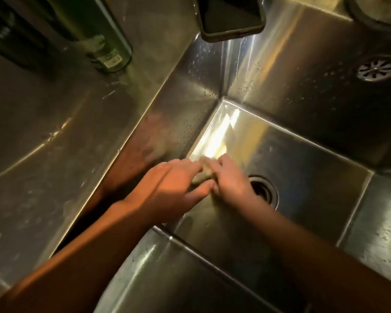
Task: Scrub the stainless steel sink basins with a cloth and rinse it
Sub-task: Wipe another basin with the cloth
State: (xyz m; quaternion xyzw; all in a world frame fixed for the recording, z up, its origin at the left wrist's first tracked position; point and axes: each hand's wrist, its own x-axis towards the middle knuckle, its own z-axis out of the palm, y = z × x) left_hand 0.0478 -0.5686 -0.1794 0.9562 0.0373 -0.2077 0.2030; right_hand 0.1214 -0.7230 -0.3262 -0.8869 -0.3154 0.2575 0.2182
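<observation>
One cloth point(204, 172) and two hands are low in the basin point(303, 168), near its far left corner. The left hand point(167, 186) pinches the cloth between fingers and thumb. The right hand point(230, 179) curls round its other end, hiding most of it. There are two drains: a near drain point(266, 193), partly covered by the right hand, and a far drain point(376, 69) at the right edge. A green bottle point(108, 41), a dark bottle point(7, 35) and one phone point(230, 16) are cut off at the top.

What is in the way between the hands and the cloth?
Nothing visible. The left hand and the right hand both hold the cloth, low in the sink basin beside the drain.
</observation>
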